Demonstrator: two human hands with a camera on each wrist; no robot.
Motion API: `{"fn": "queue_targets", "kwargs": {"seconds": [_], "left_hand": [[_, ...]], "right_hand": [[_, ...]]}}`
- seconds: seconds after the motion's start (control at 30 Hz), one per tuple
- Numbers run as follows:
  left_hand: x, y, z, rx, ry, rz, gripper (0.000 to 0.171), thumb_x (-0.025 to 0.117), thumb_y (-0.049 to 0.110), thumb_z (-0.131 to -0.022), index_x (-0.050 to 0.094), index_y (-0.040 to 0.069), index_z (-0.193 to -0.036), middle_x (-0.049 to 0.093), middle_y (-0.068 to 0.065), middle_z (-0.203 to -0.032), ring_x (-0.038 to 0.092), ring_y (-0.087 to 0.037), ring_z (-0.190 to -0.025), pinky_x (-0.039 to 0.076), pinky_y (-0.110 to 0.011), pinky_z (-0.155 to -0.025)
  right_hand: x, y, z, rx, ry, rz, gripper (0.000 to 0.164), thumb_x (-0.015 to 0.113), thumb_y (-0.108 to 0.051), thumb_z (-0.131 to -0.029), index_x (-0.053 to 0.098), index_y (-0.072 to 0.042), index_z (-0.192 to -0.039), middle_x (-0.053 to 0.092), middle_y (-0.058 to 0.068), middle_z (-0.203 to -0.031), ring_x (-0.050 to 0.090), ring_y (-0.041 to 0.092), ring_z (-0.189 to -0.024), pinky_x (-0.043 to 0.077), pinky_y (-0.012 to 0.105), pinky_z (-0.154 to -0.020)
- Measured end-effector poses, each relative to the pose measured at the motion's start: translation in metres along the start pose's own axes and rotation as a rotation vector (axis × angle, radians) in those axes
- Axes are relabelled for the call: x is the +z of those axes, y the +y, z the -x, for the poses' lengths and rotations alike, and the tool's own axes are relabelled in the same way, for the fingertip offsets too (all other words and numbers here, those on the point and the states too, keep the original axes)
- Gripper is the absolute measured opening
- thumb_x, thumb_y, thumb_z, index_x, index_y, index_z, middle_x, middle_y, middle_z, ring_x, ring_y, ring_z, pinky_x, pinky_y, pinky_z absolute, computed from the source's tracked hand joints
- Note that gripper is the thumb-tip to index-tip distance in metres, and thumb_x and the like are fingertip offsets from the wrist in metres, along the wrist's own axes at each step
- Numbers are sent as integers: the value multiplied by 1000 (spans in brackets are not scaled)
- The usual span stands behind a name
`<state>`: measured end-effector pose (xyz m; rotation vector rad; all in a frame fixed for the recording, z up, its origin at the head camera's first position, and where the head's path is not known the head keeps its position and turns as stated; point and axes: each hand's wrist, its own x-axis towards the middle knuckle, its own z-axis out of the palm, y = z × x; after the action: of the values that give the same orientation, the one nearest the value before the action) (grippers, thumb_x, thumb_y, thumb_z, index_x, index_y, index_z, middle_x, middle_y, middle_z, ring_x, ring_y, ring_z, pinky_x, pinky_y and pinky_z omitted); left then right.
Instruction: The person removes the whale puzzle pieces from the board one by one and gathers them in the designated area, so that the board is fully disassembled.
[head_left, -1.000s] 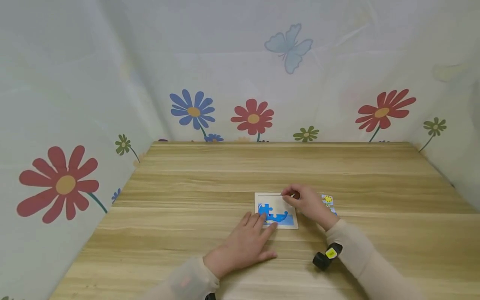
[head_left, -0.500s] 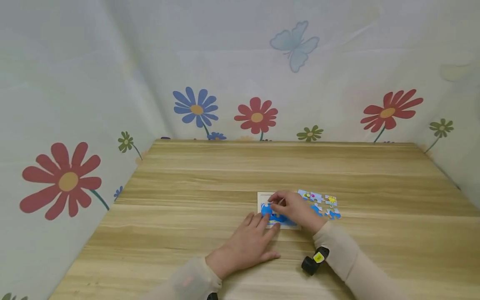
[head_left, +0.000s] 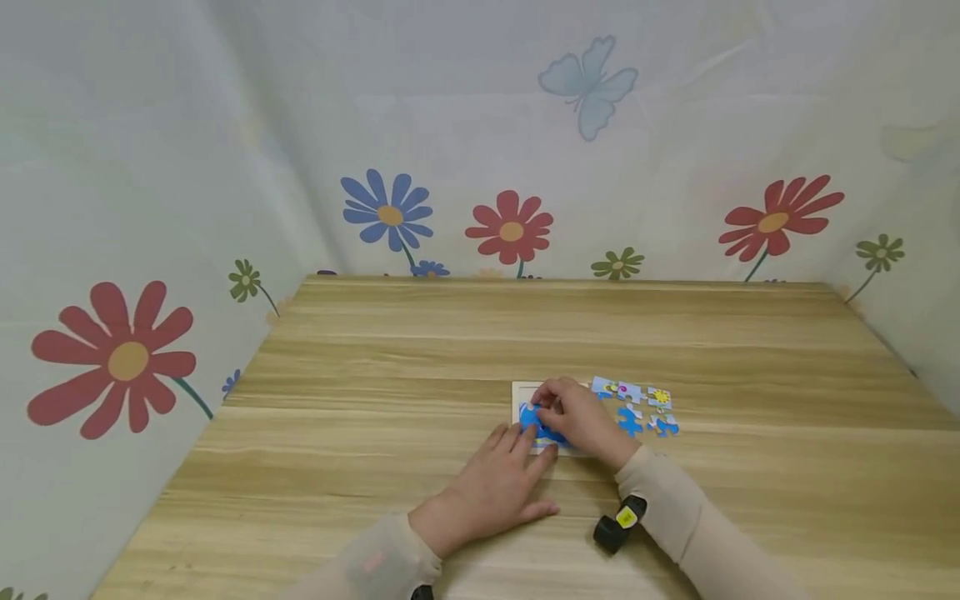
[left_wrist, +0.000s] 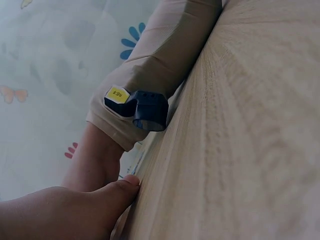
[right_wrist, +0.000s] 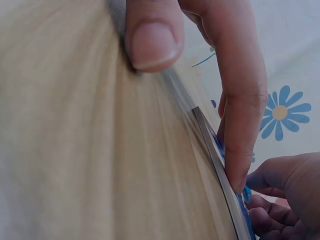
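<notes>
Since a second ago the right hand [head_left: 573, 417] has shifted left, off the tray's [head_left: 515, 393] far right edge to over its middle, so more loose pieces [head_left: 630, 422] show now. Nearest stuff first: the black camera mount [head_left: 618, 527] on that wrist hangs low over the table [head_left: 420, 350], so I'd keep the wrist up a bit. Left hand [head_left: 487, 483] lies with fingers straight, tips at the tray's near left part. Right thumb and fingers are curled, looks like pinching a blue piece [right_wrist: 248, 194] over the tray, which sits right of the table's middle. I'd line up the tabs, then press straight down, left hand bracing. Loose pieces are just right of it; can't tell if one touches the rim, so lift over them. Loads of open wood leftward and beyond; far edge and flowery backdrop [head_left: 450, 125] are well away.
</notes>
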<state>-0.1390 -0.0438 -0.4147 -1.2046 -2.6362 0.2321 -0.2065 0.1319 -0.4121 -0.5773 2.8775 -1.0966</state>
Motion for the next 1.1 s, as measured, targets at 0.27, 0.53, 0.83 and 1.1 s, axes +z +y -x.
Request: {"fn": "queue_targets", "kwargs": {"seconds": [0.27, 0.53, 0.83, 1.1], "left_hand": [[0, -2, 1, 2, 14, -12, 67, 39, 68, -91, 51, 19, -137, 53, -16, -138, 52, -31, -126, 42, -45, -107], [-1, -1, 1, 6, 17, -27, 67, 39, 68, -91, 51, 20, -136, 54, -15, -136, 53, -29, -125, 43, -44, -106], [-2, -1, -1, 1, -20, 8, 67, 37, 68, -92, 49, 20, -139, 52, -15, -139, 51, -31, -127, 41, -45, -107], [-2, 0, 1, -13, -33, 8, 68, 36, 68, -93, 48, 20, -139, 52, -15, -139, 51, -31, -127, 41, -44, -108]], "right_hand": [[0, 0, -1, 3, 11, -46, 9, 63, -9, -89, 64, -7, -98, 60, 4, -86, 49, 8, -68, 42, 21, -62], [-1, -3, 0, 27, 56, -103, 5, 62, -9, -91, 65, -9, -95, 66, 4, -89, 54, 9, -70, 45, 21, -62], [-19, -7, 2, 57, 111, -156, 7, 63, -8, -91, 66, -6, -97, 68, 8, -90, 56, 13, -74, 45, 21, -62], [-45, -5, 6, 85, 89, -159, 14, 60, -14, -94, 66, -6, -105, 68, 10, -93, 55, 13, -75, 45, 22, -63]]}}
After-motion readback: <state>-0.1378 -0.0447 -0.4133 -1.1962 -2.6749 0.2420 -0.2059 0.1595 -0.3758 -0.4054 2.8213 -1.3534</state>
